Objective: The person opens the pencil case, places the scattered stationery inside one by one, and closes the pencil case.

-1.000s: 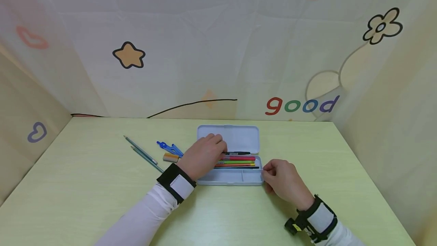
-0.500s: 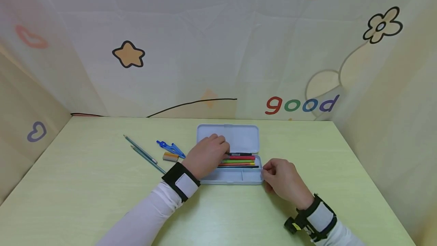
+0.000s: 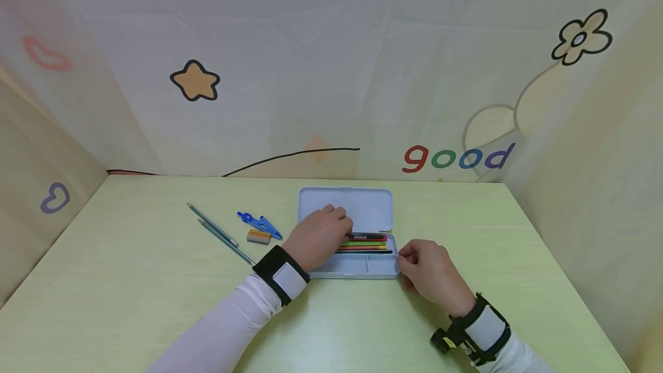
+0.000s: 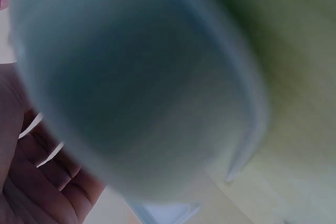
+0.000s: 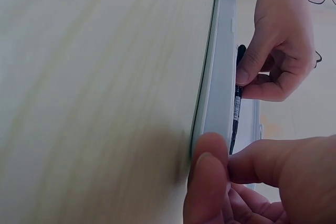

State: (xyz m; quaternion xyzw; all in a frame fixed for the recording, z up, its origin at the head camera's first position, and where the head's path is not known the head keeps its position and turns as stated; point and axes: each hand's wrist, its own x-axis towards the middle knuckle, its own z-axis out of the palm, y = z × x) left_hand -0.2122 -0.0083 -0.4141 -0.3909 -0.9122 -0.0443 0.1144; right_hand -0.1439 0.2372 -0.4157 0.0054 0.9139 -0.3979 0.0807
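Note:
A light blue pencil case (image 3: 336,269) lies opened on the table, its lid folded back. My left hand (image 3: 318,238) is over it, pinching a black pen (image 5: 237,114) between thumb and fingers, as the right wrist view shows. Beneath that pen, a green pencil (image 3: 365,243) and other coloured pencils and pens lie in the tray, their left ends hidden by the hand. My right hand (image 3: 432,272) pinches the case's right end with thumb and forefinger. In the left wrist view, a blurred pale curved surface (image 4: 131,103) covers much of the picture beside my fingers (image 4: 42,182).
Left of the case are a blue compass (image 3: 260,224) and an eraser in an orange and grey sleeve (image 3: 258,237). Two teal pencils (image 3: 212,224) lie further left. A printed cloth (image 3: 290,73) hangs behind the table.
My left hand has shifted right with the black pen, which now overlaps the red pen in the tray. My right hand stays at the case's end.

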